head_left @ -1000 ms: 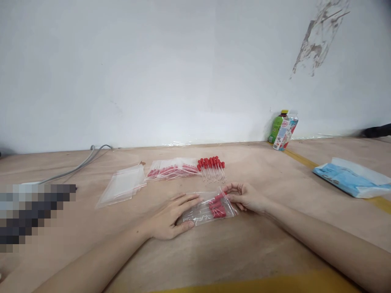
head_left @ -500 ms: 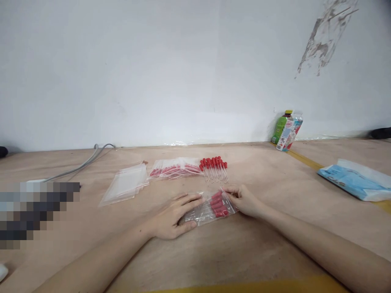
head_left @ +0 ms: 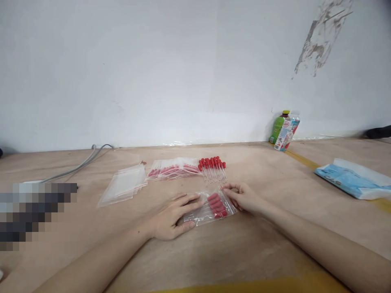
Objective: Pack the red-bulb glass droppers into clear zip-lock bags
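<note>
A clear zip bag (head_left: pixel 200 217) lies flat on the tabletop in front of me, with several red-bulbed droppers (head_left: pixel 217 205) side by side inside it. My left hand (head_left: pixel 174 215) rests on the bag's left end, fingers spread and pressing it down. At the right end, my right hand (head_left: pixel 241 197) pinches the zip edge between thumb and fingers. Just beyond the bag is a group of loose red-bulbed droppers (head_left: pixel 213 165), tips toward me. Left of them lies an overlapping row of filled bags (head_left: pixel 174 169), and farther left a stack of flat, unfilled zip bags (head_left: pixel 124 185).
A grey cable (head_left: pixel 76 166) runs along the left toward a blurred-out object (head_left: pixel 36 211). Against the white wall stand a green bottle (head_left: pixel 277 129) and a printed carton-like pack (head_left: pixel 287 134). A blue-and-white packet (head_left: pixel 351 179) lies at right. Yellow tape (head_left: pixel 301 158) marks the wooden table.
Inside the bag, the droppers' red bulbs sit slightly farther left from the zip edge. My hands stay nearly in place; the whole view has shifted a little.
</note>
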The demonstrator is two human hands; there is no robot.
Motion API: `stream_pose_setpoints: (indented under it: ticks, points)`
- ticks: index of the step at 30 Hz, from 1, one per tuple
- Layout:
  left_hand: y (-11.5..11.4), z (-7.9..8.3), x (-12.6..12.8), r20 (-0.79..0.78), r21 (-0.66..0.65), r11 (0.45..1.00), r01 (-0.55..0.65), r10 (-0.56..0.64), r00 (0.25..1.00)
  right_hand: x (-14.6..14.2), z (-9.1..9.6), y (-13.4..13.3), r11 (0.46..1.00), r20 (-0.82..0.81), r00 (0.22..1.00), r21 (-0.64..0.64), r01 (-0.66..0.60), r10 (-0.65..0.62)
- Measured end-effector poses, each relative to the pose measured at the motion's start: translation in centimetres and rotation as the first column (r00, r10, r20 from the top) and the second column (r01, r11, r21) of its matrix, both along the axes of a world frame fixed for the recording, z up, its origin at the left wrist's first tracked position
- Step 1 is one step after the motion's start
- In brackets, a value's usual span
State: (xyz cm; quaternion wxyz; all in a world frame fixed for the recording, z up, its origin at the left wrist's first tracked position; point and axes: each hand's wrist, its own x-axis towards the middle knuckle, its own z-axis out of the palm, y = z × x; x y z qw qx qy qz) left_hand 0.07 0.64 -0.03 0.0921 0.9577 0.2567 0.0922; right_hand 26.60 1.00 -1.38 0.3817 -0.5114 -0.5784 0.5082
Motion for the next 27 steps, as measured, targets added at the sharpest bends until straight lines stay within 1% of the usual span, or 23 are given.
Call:
stream_pose_setpoints:
  ticks: [1, 2, 3, 4, 5, 7, 8, 10, 12, 15, 16, 18, 20, 22, 25, 27]
  points:
    - [0.0, 0.0, 0.0, 0.005, 0.000, 1.000, 0.002, -0.002, 1.000, 0.1, -0.1, 0.3, 0.996, 0.027, 0.995, 0.010, 0.093, -0.093]
    - [0.0, 0.1, 0.0, 0.012, 0.000, 1.000, 0.006, -0.006, 1.000, 0.2, -0.2, 0.5, 0.988, 0.053, 0.987, 0.010, 0.152, -0.153]
    - [-0.1, 0.1, 0.1, 0.019, 0.001, 1.000, 0.011, -0.011, 1.000, 0.3, -0.3, 0.6, 0.987, 0.072, 0.985, 0.001, 0.160, -0.160]
    - [-0.1, 0.2, 0.1, 0.025, 0.001, 1.000, 0.016, -0.016, 1.000, 0.3, -0.3, 0.7, 0.993, 0.078, 0.990, -0.009, 0.120, -0.119]
    - [-0.1, 0.2, 0.1, 0.031, 0.000, 1.000, 0.022, -0.022, 0.999, 0.2, -0.3, 0.8, 0.999, 0.073, 0.996, -0.013, 0.050, -0.048]
    - [-0.2, 0.2, 0.1, 0.047, -0.005, 0.999, 0.032, -0.032, 0.998, 0.0, -0.2, 0.7, 0.994, 0.040, 0.994, 0.027, -0.102, 0.101]
    - [-0.2, 0.2, 0.1, 0.060, -0.011, 0.999, 0.034, -0.034, 0.998, -0.1, -0.2, 0.6, 0.988, 0.021, 0.989, 0.045, -0.147, 0.146]
    - [-0.3, 0.2, 0.1, 0.091, -0.029, 0.999, 0.028, -0.025, 0.996, -0.2, -0.1, 0.4, 0.986, -0.003, 0.987, 0.025, -0.163, 0.163]
    - [-0.4, 0.2, 0.1, 0.119, -0.045, 0.999, 0.013, -0.008, 0.993, -0.1, 0.1, 0.2, 0.988, -0.061, 0.987, -0.040, -0.150, 0.147]
    - [-0.5, 0.2, 0.1, 0.157, -0.037, 0.999, -0.028, 0.033, 0.987, 0.5, 0.7, 0.1, 0.980, -0.271, 0.957, -0.133, -0.146, 0.106]
    - [-0.4, 0.2, 0.1, 0.171, -0.026, 0.998, -0.055, 0.058, 0.984, 0.7, 1.1, 0.2, 0.980, -0.341, 0.938, -0.155, -0.125, 0.065]
    - [-0.3, 0.1, 0.1, 0.195, 0.003, 0.992, -0.128, 0.125, 0.973, 1.2, 2.1, 0.5, 0.981, -0.428, 0.903, -0.187, -0.044, -0.041]
    - [-0.1, -0.2, 0.1, 0.211, 0.031, 0.981, -0.193, 0.182, 0.960, 1.6, 3.2, 1.3, 0.983, -0.494, 0.859, -0.176, 0.053, -0.135]
    - [0.0, -0.5, 0.1, 0.209, 0.048, 0.975, -0.218, 0.203, 0.956, 1.5, 4.0, 2.4, 0.979, -0.570, 0.796, -0.146, 0.145, -0.203]
    - [0.2, -0.7, 0.2, 0.202, 0.061, 0.976, -0.211, 0.195, 0.960, -0.1, 4.5, 4.3, 0.961, -0.668, 0.694, -0.139, 0.237, -0.268]
    - [0.3, -0.7, 0.2, 0.222, 0.101, 0.966, -0.238, 0.211, 0.952, -2.2, 4.5, 5.6, 0.953, -0.704, 0.645, -0.173, 0.248, -0.296]
